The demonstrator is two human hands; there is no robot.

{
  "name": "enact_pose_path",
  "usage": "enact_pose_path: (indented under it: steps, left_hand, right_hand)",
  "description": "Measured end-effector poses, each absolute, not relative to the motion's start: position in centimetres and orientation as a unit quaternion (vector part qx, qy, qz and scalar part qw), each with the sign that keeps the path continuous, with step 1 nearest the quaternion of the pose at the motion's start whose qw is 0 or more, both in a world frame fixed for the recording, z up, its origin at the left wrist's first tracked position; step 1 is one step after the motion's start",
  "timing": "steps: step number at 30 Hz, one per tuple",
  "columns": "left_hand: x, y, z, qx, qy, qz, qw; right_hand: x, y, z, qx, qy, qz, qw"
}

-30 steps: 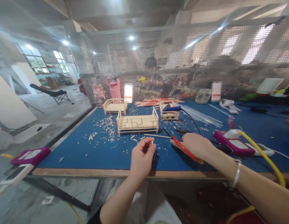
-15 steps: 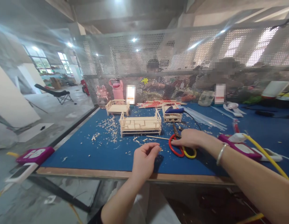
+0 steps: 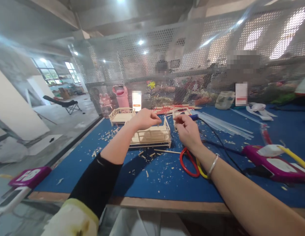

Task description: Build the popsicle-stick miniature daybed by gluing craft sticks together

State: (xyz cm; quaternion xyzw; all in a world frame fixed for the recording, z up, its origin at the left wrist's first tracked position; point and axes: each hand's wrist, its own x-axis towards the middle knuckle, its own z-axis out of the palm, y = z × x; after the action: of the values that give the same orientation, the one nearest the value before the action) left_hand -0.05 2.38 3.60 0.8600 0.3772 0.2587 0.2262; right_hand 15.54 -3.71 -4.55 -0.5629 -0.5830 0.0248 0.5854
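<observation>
My left hand (image 3: pixel 146 119) hangs over a miniature bed frame (image 3: pixel 151 139) made of thin wooden sticks, thumb and fingers pinched together; whatever is between the tips is too small to make out. My right hand (image 3: pixel 188 131) is up beside that frame's right end, its fingers curled in. It partly covers a smaller stick frame (image 3: pixel 177 114) and a blue glue gun (image 3: pixel 194 117), and I cannot make out what it holds. Below my right wrist lie scissors with a red handle loop (image 3: pixel 189 164) and a yellow one. A thin wooden stick (image 3: pixel 168 151) lies in front of the frame.
Another stick frame (image 3: pixel 122 116) stands back left, near a pink bottle (image 3: pixel 121 96). Red-tipped sticks (image 3: pixel 174 108) and clear glue sticks (image 3: pixel 223 124) lie behind. A purple power strip (image 3: pixel 272 164) with cables sits right. Wood scraps litter the blue tabletop (image 3: pixel 93 178). Beyond the mesh screen are people.
My left hand has moved up and forward over the middle bed frame. My right hand has left the scissors and moved up to near the glue gun. The scissors remain on the table.
</observation>
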Motion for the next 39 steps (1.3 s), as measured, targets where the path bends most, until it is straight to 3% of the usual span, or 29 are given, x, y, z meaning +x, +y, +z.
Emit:
enact_pose_path:
  steps: [7, 13, 20, 27, 39]
  left_hand:
    - [0.0, 1.6, 1.1, 0.884, 0.302, 0.276, 0.227]
    - [-0.3, 1.4, 0.4, 0.874, 0.313, 0.297, 0.222]
    - [-0.4, 0.8, 0.5, 0.9, 0.342, 0.236, 0.128]
    - [-0.7, 0.7, 0.5, 0.905, 0.32, 0.214, 0.178]
    - [-1.2, 0.0, 0.1, 0.922, 0.304, 0.228, 0.078]
  right_hand:
    - [15.3, -4.3, -4.6, -0.507, -0.68, -0.046, 0.528]
    - [14.9, -3.9, -5.5, -0.529, -0.713, -0.033, 0.459]
    - [14.9, -3.0, -6.3, -0.512, -0.703, -0.053, 0.492]
    - [14.9, -2.6, -6.6, -0.509, -0.697, -0.074, 0.5]
    - [14.1, -2.5, -6.6, -0.526, -0.688, -0.065, 0.496]
